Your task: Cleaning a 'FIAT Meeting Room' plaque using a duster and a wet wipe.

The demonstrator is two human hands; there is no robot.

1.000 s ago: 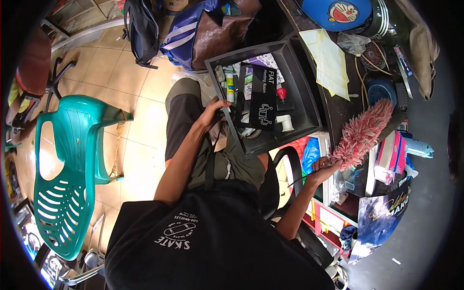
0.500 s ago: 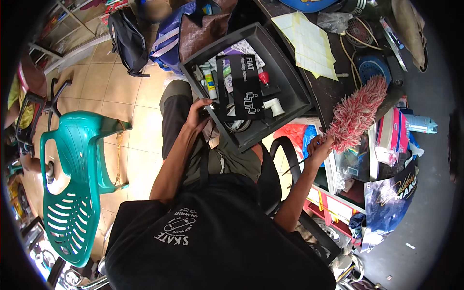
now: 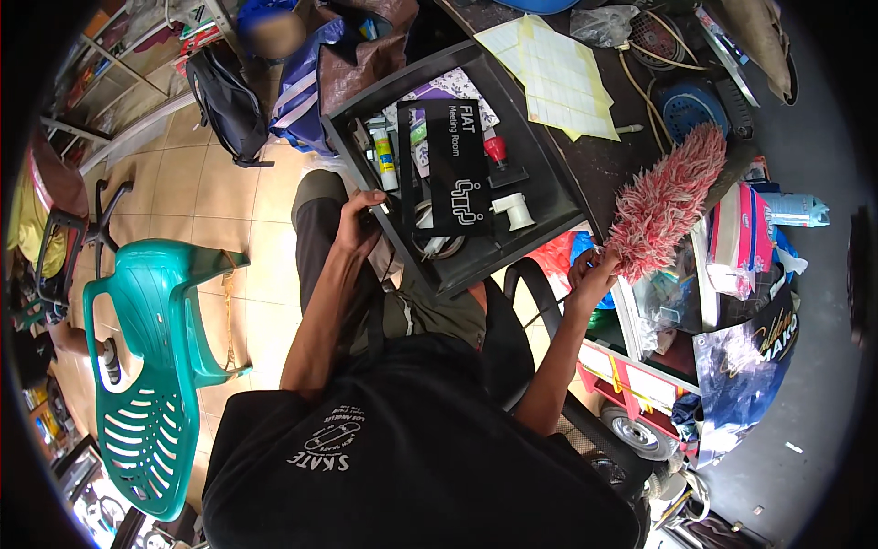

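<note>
"Drawer point(image 3: 538, 178) first: where is it?"

"Just left of the dark bench point(image 3: 604, 169), one corner toward the person point(image 3: 412, 430). The left hand point(image 3: 358, 224) grips its near-left rim."

"And the right hand point(image 3: 593, 276)?"

"Closed round the handle of a duster point(image 3: 668, 210), pink and white, its fluffy head pointing away, apart from the drawer."

"How far along are things?"

"The drawer looks to be out of the bench, and the duster is in hand. The drawer is not emptied: its contents lie loose and overlapping. Whether any part is finished, I cannot tell."

"Count for me."

"One drawer, one duster, two hands. Inside the drawer: one black sign point(image 3: 441, 169) lying over other things, one yellow-and-white tube point(image 3: 386, 165), one red knob point(image 3: 495, 148), one white fitting point(image 3: 517, 212). Flowered paper point(image 3: 468, 87) lies at the far side. Smaller pieces crowd too closely to count."

"Around it?"

"Paper sheets point(image 3: 558, 82) overlap on the bench, two or more. At the left, one green chair point(image 3: 154, 288) and one black backpack point(image 3: 224, 110)."
</note>
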